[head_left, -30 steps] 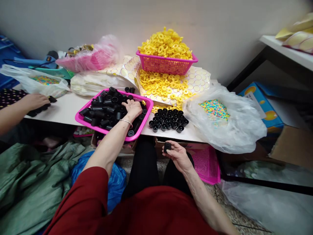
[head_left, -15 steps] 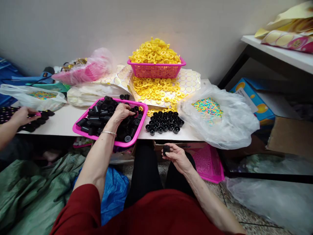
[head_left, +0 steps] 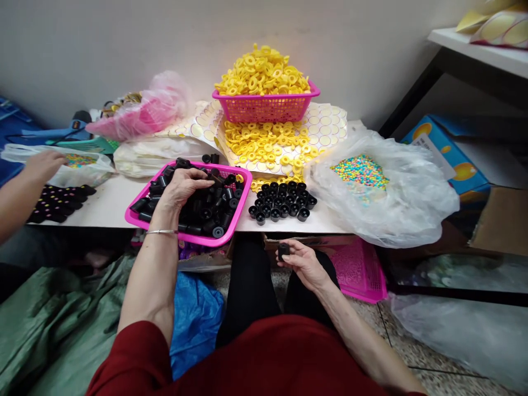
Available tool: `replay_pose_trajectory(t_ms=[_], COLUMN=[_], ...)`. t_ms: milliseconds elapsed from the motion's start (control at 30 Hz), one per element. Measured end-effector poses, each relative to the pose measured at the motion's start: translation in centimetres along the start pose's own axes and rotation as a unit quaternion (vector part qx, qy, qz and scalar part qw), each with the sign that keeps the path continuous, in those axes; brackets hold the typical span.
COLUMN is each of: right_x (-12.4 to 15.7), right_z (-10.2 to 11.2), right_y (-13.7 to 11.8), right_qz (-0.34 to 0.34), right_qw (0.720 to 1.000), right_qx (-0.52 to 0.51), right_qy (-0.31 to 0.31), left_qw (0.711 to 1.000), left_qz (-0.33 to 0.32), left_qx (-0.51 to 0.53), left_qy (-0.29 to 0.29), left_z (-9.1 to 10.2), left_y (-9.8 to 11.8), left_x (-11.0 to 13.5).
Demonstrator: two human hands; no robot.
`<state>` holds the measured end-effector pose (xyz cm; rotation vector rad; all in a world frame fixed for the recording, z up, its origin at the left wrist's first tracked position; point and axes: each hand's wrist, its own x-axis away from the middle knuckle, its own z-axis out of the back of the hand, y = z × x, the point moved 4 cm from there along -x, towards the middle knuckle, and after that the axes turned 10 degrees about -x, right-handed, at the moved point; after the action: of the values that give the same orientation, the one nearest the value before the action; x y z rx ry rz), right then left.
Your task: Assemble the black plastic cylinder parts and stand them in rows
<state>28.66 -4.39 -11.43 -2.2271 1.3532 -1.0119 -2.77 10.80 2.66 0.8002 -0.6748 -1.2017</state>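
Over the pink basket (head_left: 243,214) of black plastic cylinders (head_left: 202,212), my left hand (head_left: 183,187) reaches with its fingers stretched to the right. Its fingertips are close to the dark parts; I make out nothing held in them. My right hand (head_left: 303,264) pinches one small black plastic cap (head_left: 283,252) between thumb and fingers, above my lap and in front of the table edge. Rows of similar black caps (head_left: 284,202) stand on the white table, their hollow ends up, right of the basket.
Yellow rings (head_left: 268,143) lie before a heaped pink basket (head_left: 264,107). A clear bag (head_left: 416,203) of coloured beads (head_left: 361,171) sits right. At left, another person's hand (head_left: 43,165) is near a bead bag, above black pieces (head_left: 61,203). A pink tray (head_left: 373,272) is below.
My left hand has moved left across the basket. My right hand still holds the cap. The other person's hand has lifted from the black pieces toward the bead bag. The view has shifted slightly.
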Motion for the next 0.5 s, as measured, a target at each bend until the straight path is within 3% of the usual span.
replay_pose_trajectory(t_ms=[100, 167, 333, 433, 500], right_x=[0.0, -0.1, -0.2, -0.4, -0.5], right_z=[0.2, 0.3, 0.4, 0.2, 0.1], right_y=[-0.1, -0.1, -0.1, 0.2, 0.3], right_qz=[-0.001, -0.001, -0.005, -0.01, -0.014], right_qw=[1.0, 1.0, 1.0, 1.0, 1.0], right_qx=[0.0, -0.001, -0.002, -0.003, -0.002], right_qy=[0.007, 0.011, 0.015, 0.012, 0.011], left_qw=[0.993, 0.989, 0.996, 0.991, 0.974], left_qz=[-0.018, -0.036, -0.064, -0.087, -0.117], left_qx=[-0.072, -0.08, -0.046, -0.103, -0.195], left_qy=[-0.092, -0.117, 0.038, 0.021, -0.007], left_z=[0.9, 1.8, 3.8, 3.0, 1.8], left_y=[0.0, -0.2, -1.7, -2.3, -2.0], left_x=[0.3, 0.5, 0.4, 0.0, -0.2])
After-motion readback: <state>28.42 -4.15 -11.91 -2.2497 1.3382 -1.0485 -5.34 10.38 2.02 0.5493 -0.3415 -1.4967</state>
